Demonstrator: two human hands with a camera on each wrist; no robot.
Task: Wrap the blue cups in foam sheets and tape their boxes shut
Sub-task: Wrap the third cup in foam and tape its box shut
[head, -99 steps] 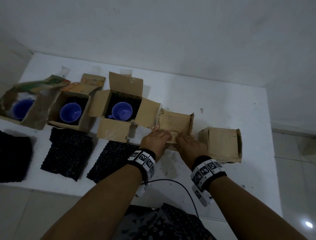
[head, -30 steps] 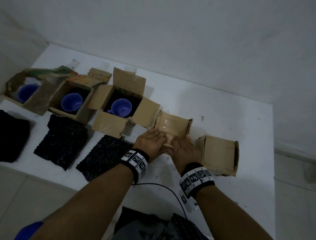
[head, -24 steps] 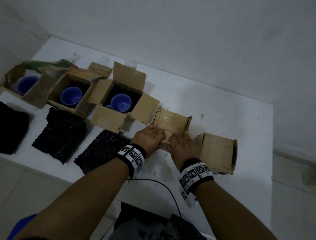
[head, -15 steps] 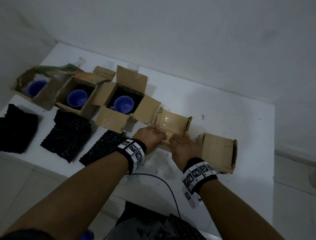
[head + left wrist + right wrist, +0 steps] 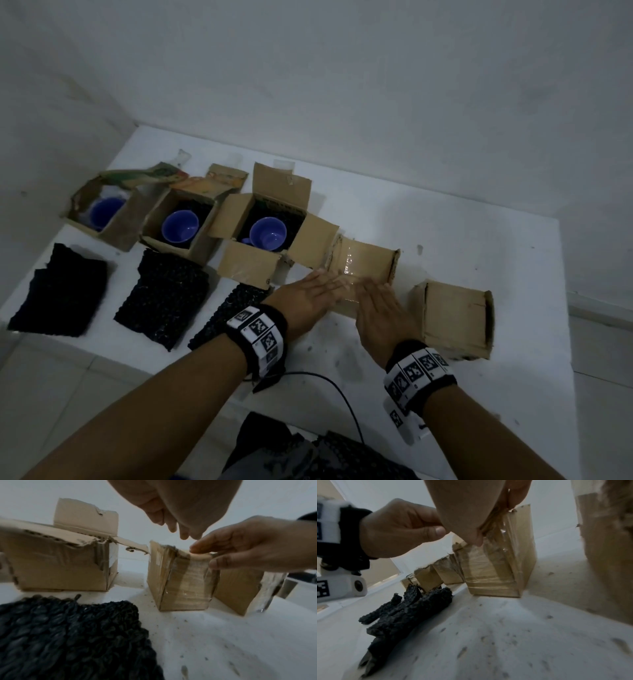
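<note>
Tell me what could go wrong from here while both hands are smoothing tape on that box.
1. The tape looks wrinkled and bubbled on the box; if the left hand and right hand press it as it lies, the creases may stay and the seal may lift.
2. The open box has a flap touching the taped one; shifting it could nudge the cup.
3. Grit on the table could foul the tape's edge.

Your bare forearms each wear a black wristband [image 5: 260, 329] carrying white square-patterned marker tiles [image 5: 416, 370]; a white camera unit [image 5: 339, 586] hangs beneath, trailing a thin black cable [image 5: 339, 397].
</note>
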